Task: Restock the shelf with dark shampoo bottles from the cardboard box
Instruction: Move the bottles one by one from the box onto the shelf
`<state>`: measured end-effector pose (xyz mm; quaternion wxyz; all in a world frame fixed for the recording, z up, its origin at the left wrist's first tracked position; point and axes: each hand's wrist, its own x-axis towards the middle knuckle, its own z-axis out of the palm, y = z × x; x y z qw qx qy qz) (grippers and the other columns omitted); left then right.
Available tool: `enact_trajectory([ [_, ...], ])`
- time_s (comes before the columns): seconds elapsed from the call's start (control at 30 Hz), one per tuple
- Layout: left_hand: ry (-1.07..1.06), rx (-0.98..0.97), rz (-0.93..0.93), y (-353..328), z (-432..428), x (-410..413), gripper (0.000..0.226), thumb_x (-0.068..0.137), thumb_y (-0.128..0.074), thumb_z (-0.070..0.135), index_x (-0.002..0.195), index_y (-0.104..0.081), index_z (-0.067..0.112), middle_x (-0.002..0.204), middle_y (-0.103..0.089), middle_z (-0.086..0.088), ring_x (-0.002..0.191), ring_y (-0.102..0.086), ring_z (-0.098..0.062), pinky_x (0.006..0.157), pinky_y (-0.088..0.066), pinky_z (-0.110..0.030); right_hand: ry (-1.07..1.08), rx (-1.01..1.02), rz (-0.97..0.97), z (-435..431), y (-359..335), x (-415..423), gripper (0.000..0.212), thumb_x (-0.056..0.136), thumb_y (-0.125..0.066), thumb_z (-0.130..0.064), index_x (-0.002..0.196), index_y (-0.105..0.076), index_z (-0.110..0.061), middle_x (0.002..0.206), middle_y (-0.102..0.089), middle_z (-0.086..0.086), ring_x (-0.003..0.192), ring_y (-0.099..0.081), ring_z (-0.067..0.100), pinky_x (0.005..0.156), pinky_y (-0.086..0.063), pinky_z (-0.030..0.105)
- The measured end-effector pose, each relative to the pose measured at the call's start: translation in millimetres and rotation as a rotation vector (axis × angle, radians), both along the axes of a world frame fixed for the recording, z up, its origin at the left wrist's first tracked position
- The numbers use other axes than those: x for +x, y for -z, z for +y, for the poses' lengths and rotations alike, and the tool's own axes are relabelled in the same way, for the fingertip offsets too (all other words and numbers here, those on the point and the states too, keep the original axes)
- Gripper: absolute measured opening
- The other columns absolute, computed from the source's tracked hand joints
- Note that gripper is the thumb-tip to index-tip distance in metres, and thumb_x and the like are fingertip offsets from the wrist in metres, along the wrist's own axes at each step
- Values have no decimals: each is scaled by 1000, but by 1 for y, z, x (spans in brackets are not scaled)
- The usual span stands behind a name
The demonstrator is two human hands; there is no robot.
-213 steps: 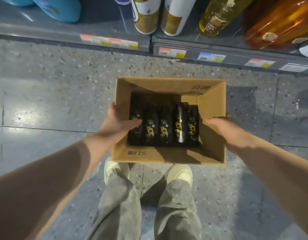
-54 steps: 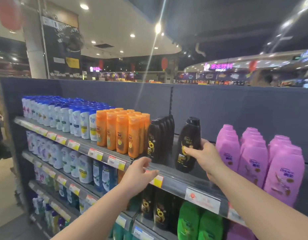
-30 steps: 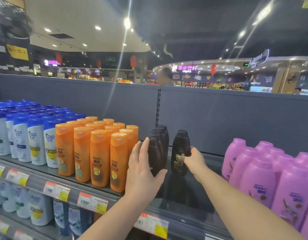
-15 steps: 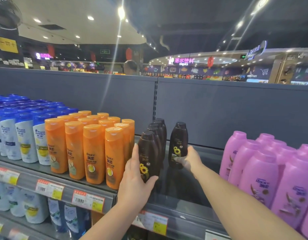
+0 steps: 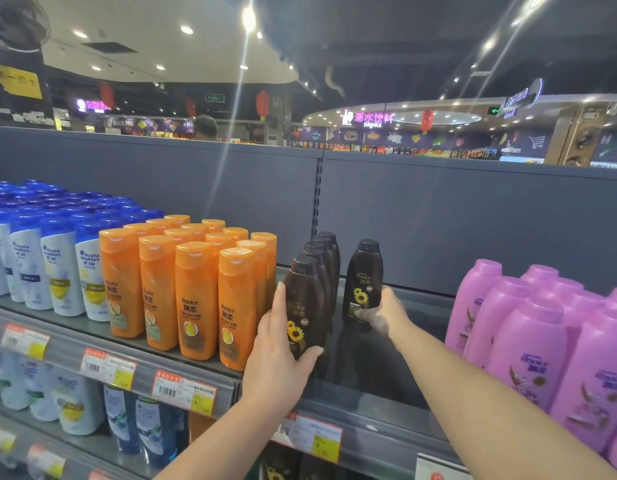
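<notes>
The person's right grip [image 5: 383, 315] is wrapped round the lower body of a lone dark bottle [image 5: 364, 271]; the bottle is upright, seemingly set on the shelf [image 5: 369, 389] just right of the dark row [image 5: 320, 258], with its label facing out. Holding it low likely lets the base settle flat and the front turn toward the aisle. The left grip [image 5: 279, 355] clasps the front bottle [image 5: 305, 306] of that row, fingers along its left side and thumb at its lower right; this apparently steadies the line and holds it close beside the orange bottles [image 5: 196, 296]. Between the dark row and the pink bottles [image 5: 528, 341] lies bare shelf, probably meant for further dark columns. The cardboard box is out of view; judging by the space unfilled, the restocking looks to be at an early stage.
</notes>
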<state>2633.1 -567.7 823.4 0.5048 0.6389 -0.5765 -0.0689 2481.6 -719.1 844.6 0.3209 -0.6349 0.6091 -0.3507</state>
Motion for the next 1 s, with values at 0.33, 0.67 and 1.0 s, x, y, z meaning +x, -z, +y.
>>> enact_trajectory([
  [0.33, 28, 29, 10, -3, 3, 0, 102, 81, -66, 36, 137, 18, 49, 149, -24, 7, 134, -34, -18, 102, -41, -37, 101, -50, -19, 21, -9, -5, 68, 78, -71, -10, 133, -31, -15, 130, -51, 14, 114, -53, 31, 89, -45, 37],
  [0.67, 8, -106, 24, 4, 35, -10, 83, 79, -69, 30, 144, -17, 28, 146, -28, -4, 134, -28, -21, 108, -29, -39, 1, -256, 115, 97, -17, -22, 64, 77, -71, -21, 132, -39, -21, 138, -43, 5, 123, -45, 21, 90, -35, 26],
  [1.0, 310, -49, 106, 21, 96, -88, 35, 79, -68, 30, 109, -50, 36, 88, -56, 11, 84, -55, 0, 69, -42, -21, -119, -362, 186, 238, -8, -115, 54, 77, -70, -28, 126, -47, -26, 118, -53, -9, 108, -48, 5, 94, -39, 24],
])
